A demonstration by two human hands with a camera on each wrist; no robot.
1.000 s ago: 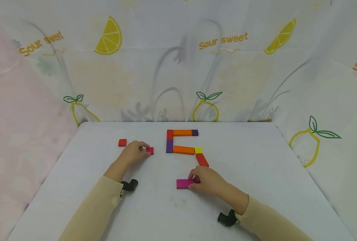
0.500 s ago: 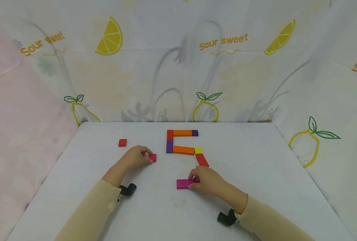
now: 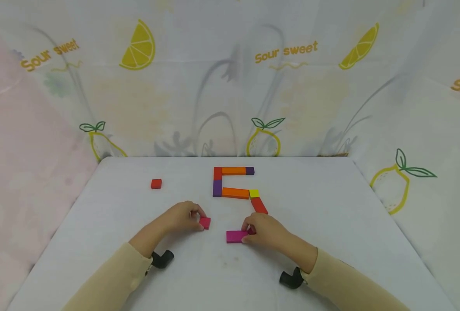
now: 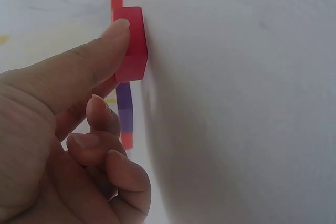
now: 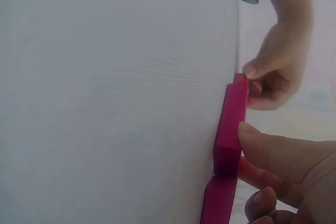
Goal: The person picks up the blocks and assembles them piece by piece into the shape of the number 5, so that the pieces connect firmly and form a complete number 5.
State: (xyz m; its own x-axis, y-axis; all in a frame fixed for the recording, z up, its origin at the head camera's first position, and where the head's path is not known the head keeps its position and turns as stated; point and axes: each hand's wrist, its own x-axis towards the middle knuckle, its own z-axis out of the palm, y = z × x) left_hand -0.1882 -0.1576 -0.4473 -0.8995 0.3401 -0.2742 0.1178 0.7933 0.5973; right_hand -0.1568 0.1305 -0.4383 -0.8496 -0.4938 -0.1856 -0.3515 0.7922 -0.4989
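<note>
My left hand point(image 3: 181, 218) pinches a small pinkish-red block point(image 3: 205, 223) between thumb and fingers, left of the magenta block. In the left wrist view the thumb lies across that pinkish-red block point(image 4: 135, 43). My right hand point(image 3: 269, 232) pinches a longer magenta block point(image 3: 235, 236) at its right end, thumb on the near side. A second, darker magenta block point(image 3: 251, 231) is partly hidden under the right fingers; in the right wrist view this second block point(image 5: 218, 201) sits end to end with the long magenta one point(image 5: 231, 124).
Behind the hands, blocks form an angular line: red point(image 3: 217, 173), purple point(image 3: 217, 188), orange point(image 3: 234, 171), dark purple point(image 3: 250, 170), another orange point(image 3: 235, 193), yellow point(image 3: 254, 193) and slanted red point(image 3: 259, 205). A lone red block point(image 3: 156, 184) lies left on the white table point(image 3: 331, 216).
My left hand has brought the pinkish-red block toward me and to the right, closer to the magenta block. My right hand has stayed in place.
</note>
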